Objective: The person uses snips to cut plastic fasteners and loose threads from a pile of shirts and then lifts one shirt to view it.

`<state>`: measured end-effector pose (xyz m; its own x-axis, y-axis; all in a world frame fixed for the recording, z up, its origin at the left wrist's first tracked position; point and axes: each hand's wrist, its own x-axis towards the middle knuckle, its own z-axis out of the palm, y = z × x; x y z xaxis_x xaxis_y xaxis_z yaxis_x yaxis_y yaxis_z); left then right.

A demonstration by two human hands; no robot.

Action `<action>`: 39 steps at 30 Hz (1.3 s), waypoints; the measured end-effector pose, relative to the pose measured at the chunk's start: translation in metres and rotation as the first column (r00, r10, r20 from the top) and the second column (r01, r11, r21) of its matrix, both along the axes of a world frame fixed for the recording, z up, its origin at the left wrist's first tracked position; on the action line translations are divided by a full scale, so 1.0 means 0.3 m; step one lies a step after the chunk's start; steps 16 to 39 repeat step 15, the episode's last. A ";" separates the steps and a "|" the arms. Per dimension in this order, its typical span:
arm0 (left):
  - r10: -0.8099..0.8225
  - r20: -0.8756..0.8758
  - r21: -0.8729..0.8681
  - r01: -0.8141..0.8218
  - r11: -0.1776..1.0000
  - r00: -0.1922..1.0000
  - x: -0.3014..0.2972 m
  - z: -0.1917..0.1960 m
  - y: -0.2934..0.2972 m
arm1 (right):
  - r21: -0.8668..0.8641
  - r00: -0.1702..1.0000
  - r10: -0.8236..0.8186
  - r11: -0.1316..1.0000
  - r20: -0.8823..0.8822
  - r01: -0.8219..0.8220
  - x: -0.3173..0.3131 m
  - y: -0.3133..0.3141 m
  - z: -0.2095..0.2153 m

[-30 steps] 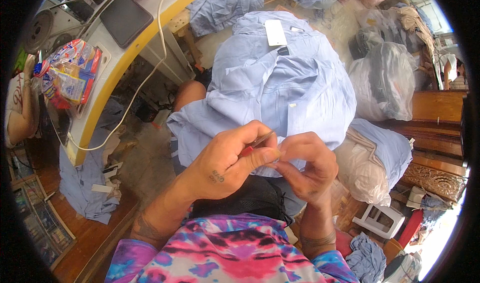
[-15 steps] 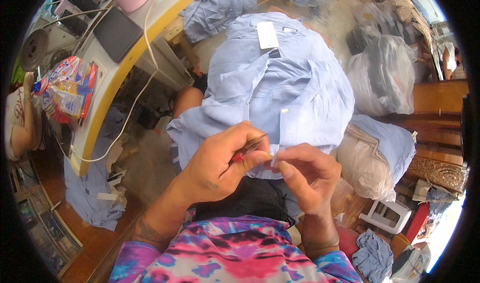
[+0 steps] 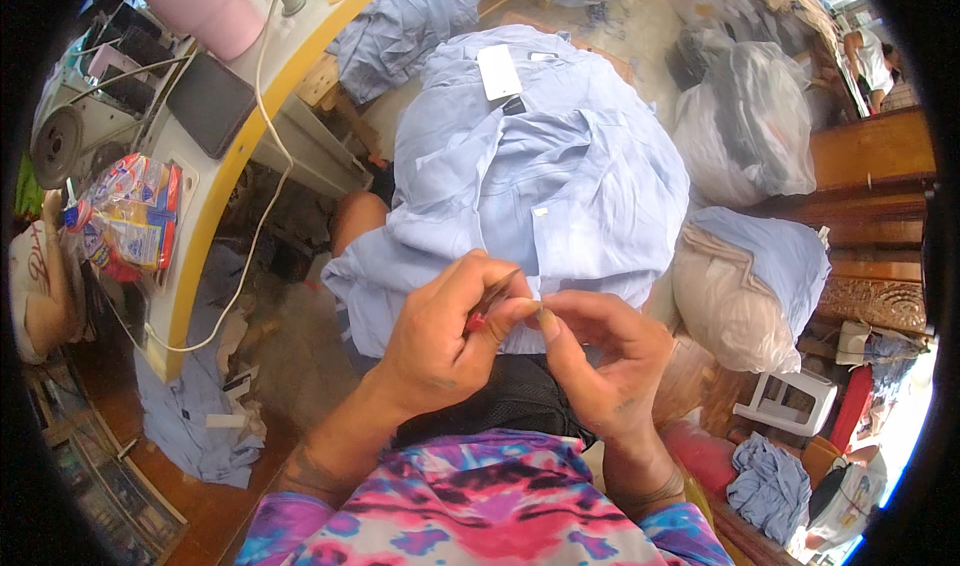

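You are mid-way through working the front edge of the light blue shirt (image 3: 540, 176) draped over your lap. Your left hand (image 3: 450, 336) pinches a small red-handled tool (image 3: 477, 320); your right hand (image 3: 600, 361) pinches the hem beside it. Next, likely a careful, steady pull with the fabric taut.

A small red-handled tool (image 3: 478, 318) is pinched by the left hand (image 3: 440, 341) against the pale blue cotton shirt (image 3: 540, 176), whose hem is gripped by the right hand (image 3: 600, 366).

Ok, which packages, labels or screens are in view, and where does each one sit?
Snack bag: left, on the yellow-edged table, crinkled, red, blue and white.
Dark tablet: upper left on the same table, flat black rectangle, screen off.
Hang tag: top centre on the blue shirt's collar, white rectangle.
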<state>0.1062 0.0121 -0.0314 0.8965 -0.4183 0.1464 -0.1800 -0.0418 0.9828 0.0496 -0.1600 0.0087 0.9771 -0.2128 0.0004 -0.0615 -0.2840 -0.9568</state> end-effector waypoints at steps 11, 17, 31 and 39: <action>0.003 -0.040 -0.090 -0.007 0.996 0.999 -0.013 -0.008 -0.012 | 0.311 0.988 0.007 0.950 -0.152 0.041 -0.011 -0.018 -0.011; -0.026 -0.115 -0.125 0.011 0.992 0.993 -0.015 -0.014 -0.009 | 0.371 0.991 0.004 0.927 -0.135 0.047 -0.017 -0.019 -0.048; -0.026 -0.115 -0.125 0.011 0.992 0.993 -0.015 -0.014 -0.009 | 0.371 0.991 0.004 0.927 -0.135 0.047 -0.017 -0.019 -0.048; -0.026 -0.115 -0.125 0.011 0.992 0.993 -0.015 -0.014 -0.009 | 0.371 0.991 0.004 0.927 -0.135 0.047 -0.017 -0.019 -0.048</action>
